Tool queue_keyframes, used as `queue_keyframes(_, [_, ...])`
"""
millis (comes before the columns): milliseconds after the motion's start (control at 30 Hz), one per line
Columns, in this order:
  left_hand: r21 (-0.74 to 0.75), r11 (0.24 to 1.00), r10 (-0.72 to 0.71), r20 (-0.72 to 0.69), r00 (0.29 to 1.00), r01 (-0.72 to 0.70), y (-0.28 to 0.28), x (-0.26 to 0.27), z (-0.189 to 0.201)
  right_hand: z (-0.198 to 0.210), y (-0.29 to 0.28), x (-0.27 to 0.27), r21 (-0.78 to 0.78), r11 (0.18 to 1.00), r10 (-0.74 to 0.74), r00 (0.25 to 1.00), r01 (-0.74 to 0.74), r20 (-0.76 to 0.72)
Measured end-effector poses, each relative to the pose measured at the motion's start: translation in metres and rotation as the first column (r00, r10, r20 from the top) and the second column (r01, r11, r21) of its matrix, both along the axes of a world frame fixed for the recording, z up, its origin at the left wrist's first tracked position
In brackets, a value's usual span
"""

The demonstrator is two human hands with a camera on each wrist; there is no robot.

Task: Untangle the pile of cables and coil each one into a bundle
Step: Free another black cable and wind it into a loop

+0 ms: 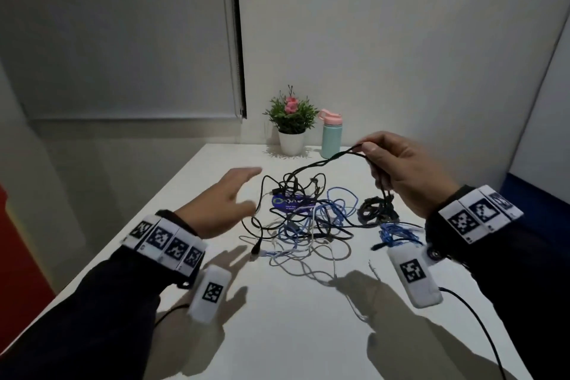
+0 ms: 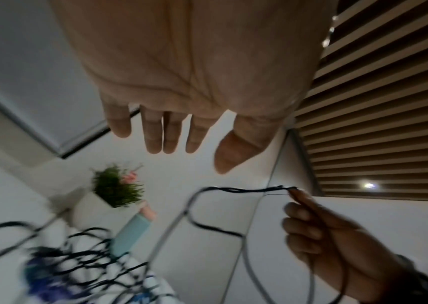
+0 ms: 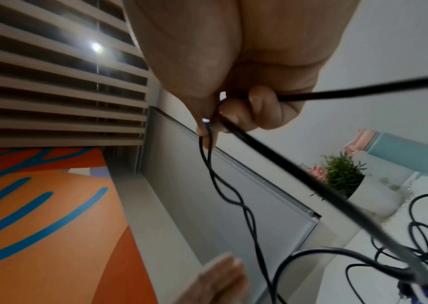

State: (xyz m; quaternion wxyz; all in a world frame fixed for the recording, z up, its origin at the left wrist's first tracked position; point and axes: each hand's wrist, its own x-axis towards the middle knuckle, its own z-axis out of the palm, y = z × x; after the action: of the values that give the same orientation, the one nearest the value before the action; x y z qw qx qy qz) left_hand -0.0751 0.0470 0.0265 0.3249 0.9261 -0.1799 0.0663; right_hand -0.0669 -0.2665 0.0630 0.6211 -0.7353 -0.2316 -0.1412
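White walls (image 1: 401,25), lowered roller blind (image 1: 123,34)

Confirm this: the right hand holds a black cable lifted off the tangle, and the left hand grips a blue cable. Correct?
Not quite. The left hand grips nothing; the left wrist view shows its fingers straight and empty above the tangle. The right hand does hold the black cable lifted off it.

White table (image 1: 277,333), potted plant (image 1: 291,123) beside teal bottle (image 1: 332,134) at far edge, grey roller blind (image 1: 123,34)
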Motion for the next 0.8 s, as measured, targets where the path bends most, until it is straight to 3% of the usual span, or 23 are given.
queue_keyframes(67, [-0.088,0.995,-0.049,0.053,0.997,0.054,-0.023,-0.005,0.02,0.007,0.013,-0.005,-0.061,0.997,0.053,0.998,-0.051,0.026])
queue_keyframes(167, [-0.048,0.993,-0.106,0.06,0.993,0.108,-0.046,-0.004,0.037,0.019,0.024,-0.013,-0.112,0.99,0.091,0.995,-0.085,0.045])
queue_keyframes(300, [-0.282,0.957,-0.068,0.033,0.997,0.075,-0.051,-0.003,0.041,0.028,0.022,-0.017,-0.161,0.982,-0.07,0.978,0.102,0.195])
queue_keyframes(400, [-0.417,0.908,-0.075,-0.037,0.996,0.053,-0.053,-0.004,0.043,0.03,0.019,-0.019,-0.433,0.862,-0.125,0.939,0.263,0.32])
queue_keyframes(500, [-0.577,0.817,-0.11,-0.132,0.985,0.014,-0.056,-0.008,0.053,0.038,0.023,-0.026,-0.67,0.733,0.055,0.971,0.119,0.234])
queue_keyframes(567, [-0.546,0.837,-0.107,-0.119,0.987,0.025,-0.058,-0.008,0.06,0.046,0.028,-0.028,-0.681,0.732,0.116,0.987,-0.011,0.109])
queue_keyframes(600, [-0.52,0.853,-0.122,-0.108,0.987,0.049,-0.059,-0.009,0.062,0.049,0.032,-0.028,-0.691,0.723,0.114,0.987,-0.001,0.118])
queue_keyframes(733, [-0.49,0.861,-0.171,-0.03,0.985,0.135,-0.059,-0.012,0.066,0.052,0.04,-0.028,-0.734,0.634,0.063,0.929,0.244,0.364])
queue_keyframes(800, [-0.578,0.807,-0.172,-0.038,0.984,0.119,-0.053,-0.012,0.065,0.051,0.038,-0.029,-0.668,0.675,0.032,0.892,0.314,0.451])
